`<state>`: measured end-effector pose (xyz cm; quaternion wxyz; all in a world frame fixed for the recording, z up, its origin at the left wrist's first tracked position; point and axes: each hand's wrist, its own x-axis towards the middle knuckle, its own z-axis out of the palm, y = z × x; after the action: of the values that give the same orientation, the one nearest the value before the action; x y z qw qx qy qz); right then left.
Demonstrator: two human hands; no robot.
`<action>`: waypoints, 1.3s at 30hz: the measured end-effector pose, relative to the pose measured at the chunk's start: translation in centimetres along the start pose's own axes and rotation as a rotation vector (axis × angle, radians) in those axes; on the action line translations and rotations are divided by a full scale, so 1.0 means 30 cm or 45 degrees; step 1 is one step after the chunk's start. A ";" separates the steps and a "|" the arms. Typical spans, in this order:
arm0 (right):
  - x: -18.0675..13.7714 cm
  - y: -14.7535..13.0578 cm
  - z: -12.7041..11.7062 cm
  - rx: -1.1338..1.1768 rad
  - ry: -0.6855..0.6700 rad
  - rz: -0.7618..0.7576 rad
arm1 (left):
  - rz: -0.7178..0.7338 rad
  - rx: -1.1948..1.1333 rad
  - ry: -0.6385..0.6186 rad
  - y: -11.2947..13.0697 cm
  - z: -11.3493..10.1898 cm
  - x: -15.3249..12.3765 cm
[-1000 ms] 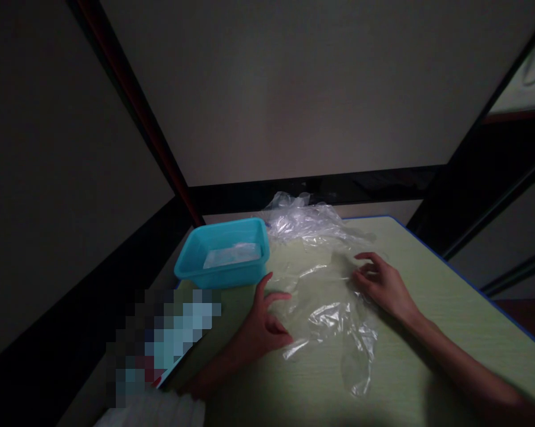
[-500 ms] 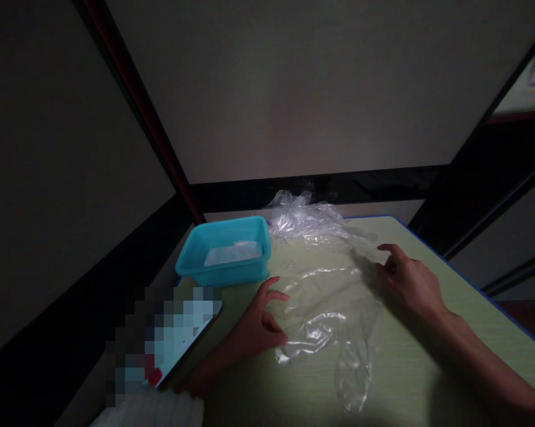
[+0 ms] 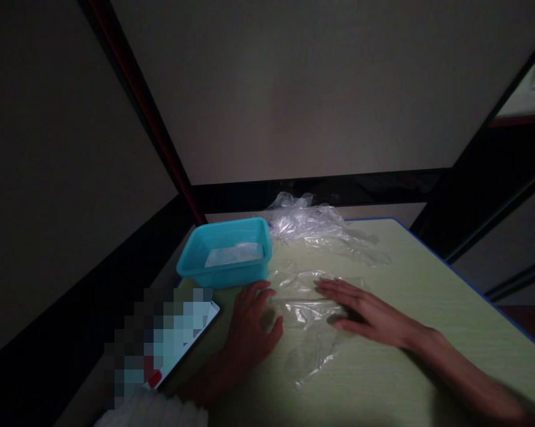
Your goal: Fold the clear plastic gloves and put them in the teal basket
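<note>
A clear plastic bag [image 3: 305, 314] lies on the light green table [image 3: 427, 284] between my hands, with a fold running across it. My right hand [image 3: 356, 308] rests flat on the bag's right part, fingers stretched to the left. At the bag's left edge is my left hand [image 3: 254, 326], thumb and fingers curved apart with a gap between them. Behind, a crumpled heap of clear plastic bags [image 3: 312, 225] spreads along the table's far edge.
A turquoise plastic basket [image 3: 225, 276] holding flat, clear-looking sheets stands at the far left. Nearer on the left is a partly pixelated pale flat object [image 3: 196, 326]. A wall panel [image 3: 316, 118] rises behind the table, whose right edge is blue.
My right hand has moved left and nearer, from beside the heap onto the bag, its fingers now flat. The bag's near part is folded up smaller. My left hand has shifted slightly left.
</note>
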<state>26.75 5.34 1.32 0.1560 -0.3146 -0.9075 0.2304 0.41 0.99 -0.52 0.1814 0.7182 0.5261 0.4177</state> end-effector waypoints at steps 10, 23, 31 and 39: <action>-0.015 -0.072 -0.042 0.070 -0.148 -0.018 | 0.205 -0.143 -0.211 0.014 -0.003 0.000; -0.001 -0.120 0.008 0.422 0.022 0.176 | 0.327 -0.183 -0.737 0.034 -0.007 -0.013; 0.011 -0.125 0.029 0.483 0.138 0.221 | 0.073 -0.101 -0.545 0.027 0.022 -0.016; -0.001 -0.109 0.020 0.489 0.123 0.214 | -0.152 -0.282 -0.531 0.042 0.003 -0.006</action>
<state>24.88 2.85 2.50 0.2366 -0.3644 -0.8090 0.3958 1.21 0.35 0.24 0.3881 0.7323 0.4697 0.3040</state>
